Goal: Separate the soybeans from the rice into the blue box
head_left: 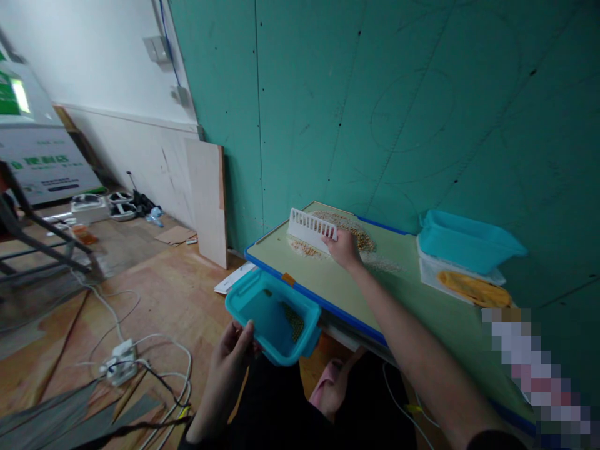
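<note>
My left hand (235, 345) grips the near left rim of a turquoise plastic bin (253, 307), thumb over the edge. The bin is tilted just below the table's front edge, and a small heap of greenish beans (294, 322) lies inside it. My right hand (344, 247) is closed on the right end of a white slotted plastic scraper (307, 232), which stands on edge on the tabletop (328, 275). Mixed grains and yellowish beans (360, 238) are spread behind the scraper, with more pale grains (304, 249) in front of it.
A second turquoise bin (469, 240) stands at the table's far right, beside a yellow cloth-like item (473, 287). A green wall (319, 112) rises behind the table. On the floor at left are a power strip (120, 362) and loose cables; a board (206, 200) leans by the wall.
</note>
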### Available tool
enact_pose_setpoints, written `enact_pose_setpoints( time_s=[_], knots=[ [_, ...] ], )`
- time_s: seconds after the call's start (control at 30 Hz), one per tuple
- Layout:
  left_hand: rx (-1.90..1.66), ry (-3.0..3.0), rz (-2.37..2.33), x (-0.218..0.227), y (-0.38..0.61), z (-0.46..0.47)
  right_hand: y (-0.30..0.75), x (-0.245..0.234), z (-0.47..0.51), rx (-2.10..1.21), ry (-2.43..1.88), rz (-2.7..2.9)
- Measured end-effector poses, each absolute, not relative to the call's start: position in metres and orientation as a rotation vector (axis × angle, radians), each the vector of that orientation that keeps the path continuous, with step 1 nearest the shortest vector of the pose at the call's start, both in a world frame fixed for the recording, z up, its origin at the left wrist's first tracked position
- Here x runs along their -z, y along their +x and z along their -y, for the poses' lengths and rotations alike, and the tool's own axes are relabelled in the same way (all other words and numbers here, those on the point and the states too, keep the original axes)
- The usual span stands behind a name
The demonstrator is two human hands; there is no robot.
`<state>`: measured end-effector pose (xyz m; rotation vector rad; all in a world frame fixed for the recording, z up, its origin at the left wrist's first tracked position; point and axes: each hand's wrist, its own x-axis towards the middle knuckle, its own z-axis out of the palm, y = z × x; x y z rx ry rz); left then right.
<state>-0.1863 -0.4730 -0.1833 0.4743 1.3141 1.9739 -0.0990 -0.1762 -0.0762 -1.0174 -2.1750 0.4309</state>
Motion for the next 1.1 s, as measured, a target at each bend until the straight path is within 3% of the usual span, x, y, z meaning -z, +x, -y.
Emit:
enact_pose_setpoints(
  time_s=[0.47,1.1],
  knots=[
    [-1.984,0.421,-1.394,0.158,-0.179,0.473,-0.100,0.077,0.181,-0.389,-1.004,2.193],
    [-1.976,0.392,-1.413,0.158,-0.181,0.472,-0.099,0.076,0.178,-0.297,-1.038,2.246]
  ],
)
